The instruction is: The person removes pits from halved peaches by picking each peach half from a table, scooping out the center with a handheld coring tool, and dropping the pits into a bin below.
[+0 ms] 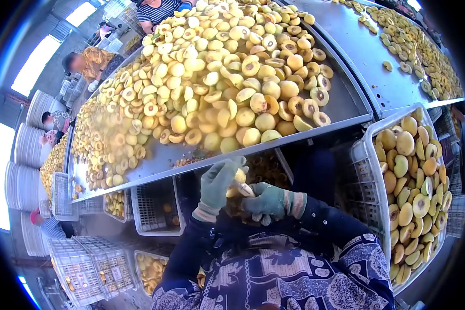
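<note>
My left hand (219, 185), in a grey-green glove, is closed around a yellow fruit (239, 176) just below the metal table's near edge. Beside it, my right hand (268, 200), gloved the same way, has its fingers wrapped round a small tool with a pale end (247, 189) that touches or nearly touches the fruit. The tool's exact shape is mostly hidden by the fingers. Beyond both hands, a large heap of halved yellow fruit (206, 77) covers much of the metal table (163, 170).
On the right stands a white crate (375, 175) full of fruit halves. Another crate (157, 209), nearly bare, sits below the table edge, with stacked crates (95, 266) at lower left. People (94, 61) work along the left side; one in stripes (157, 11) is across the table.
</note>
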Action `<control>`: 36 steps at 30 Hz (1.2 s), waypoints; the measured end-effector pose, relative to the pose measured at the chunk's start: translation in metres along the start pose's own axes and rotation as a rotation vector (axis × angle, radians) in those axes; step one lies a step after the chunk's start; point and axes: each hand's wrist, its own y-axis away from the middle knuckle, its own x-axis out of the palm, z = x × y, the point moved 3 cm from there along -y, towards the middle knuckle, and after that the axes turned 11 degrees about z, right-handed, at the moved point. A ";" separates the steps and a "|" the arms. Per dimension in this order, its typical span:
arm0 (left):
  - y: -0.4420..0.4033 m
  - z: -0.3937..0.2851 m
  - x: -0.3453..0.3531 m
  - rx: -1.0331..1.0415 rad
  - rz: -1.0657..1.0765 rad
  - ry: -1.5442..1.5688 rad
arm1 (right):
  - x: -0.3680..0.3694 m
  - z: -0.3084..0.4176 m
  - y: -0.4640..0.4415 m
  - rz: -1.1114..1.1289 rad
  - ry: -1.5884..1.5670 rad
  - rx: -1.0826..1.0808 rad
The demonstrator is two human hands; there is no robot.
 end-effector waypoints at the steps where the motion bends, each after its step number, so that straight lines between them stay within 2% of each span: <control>1: -0.001 -0.002 0.001 0.006 0.007 -0.026 | 0.000 0.001 0.000 0.013 0.003 0.004; 9: -0.002 -0.005 -0.002 -0.205 0.143 0.001 | 0.001 0.001 0.000 -0.021 0.120 0.053; 13: -0.005 -0.006 0.000 -0.199 0.123 -0.008 | 0.000 0.000 0.004 0.216 -0.215 0.010; 15: -0.005 -0.003 0.003 -0.106 0.085 0.000 | -0.001 -0.010 -0.001 0.356 -0.468 -0.009; 20: -0.003 0.003 0.008 -0.015 -0.064 0.056 | 0.007 -0.015 -0.012 0.562 -0.675 -0.207; 22: -0.004 0.005 0.008 0.001 -0.096 0.059 | 0.009 -0.016 -0.012 0.467 -0.626 -0.183; 25: -0.003 0.001 0.006 -0.230 -0.050 0.082 | 0.009 -0.012 -0.007 0.325 -0.477 -0.101; 26: -0.002 0.000 0.008 -0.222 -0.057 0.097 | 0.008 -0.011 -0.007 0.277 -0.411 -0.068; 29: -0.002 0.000 0.005 -0.112 -0.103 0.123 | 0.008 -0.016 -0.021 0.599 -0.744 -0.225; 30: -0.002 0.003 0.003 -0.108 -0.107 0.186 | 0.009 -0.020 -0.025 0.637 -0.797 -0.257; 36: 0.004 0.012 0.002 0.006 -0.260 0.080 | 0.019 -0.030 -0.042 0.800 -0.943 -0.412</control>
